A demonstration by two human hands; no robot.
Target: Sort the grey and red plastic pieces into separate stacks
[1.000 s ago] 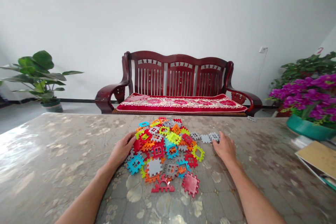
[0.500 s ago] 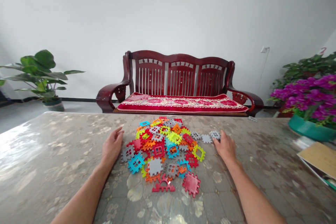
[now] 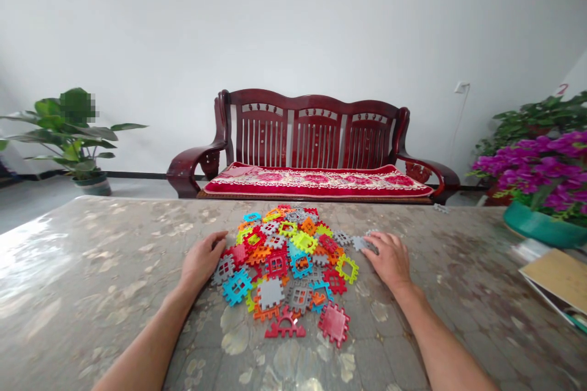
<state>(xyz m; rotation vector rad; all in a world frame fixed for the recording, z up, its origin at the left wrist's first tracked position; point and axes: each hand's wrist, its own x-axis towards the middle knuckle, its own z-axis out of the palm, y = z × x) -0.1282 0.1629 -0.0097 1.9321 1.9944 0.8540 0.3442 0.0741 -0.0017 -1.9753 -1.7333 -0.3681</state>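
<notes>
On the brown floral-patterned table [image 3: 114, 269], a heap of multicoloured, notched plastic pieces [image 3: 276, 263] lies between the hands, near the left hand [image 3: 198, 261], its thumb and fingers parted. A flat grey plastic piece [image 3: 358, 243] lies right of the heap, just left of the nearer right hand [image 3: 389, 259], fingers bent; whether they pinch cannot be determined.

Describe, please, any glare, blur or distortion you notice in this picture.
In the head view, glare whitens the left side of the table; a blocky patch obscures one leaf of the green potted plant; the purple flowers look somewhat soft and stretched toward the right edge.
</notes>
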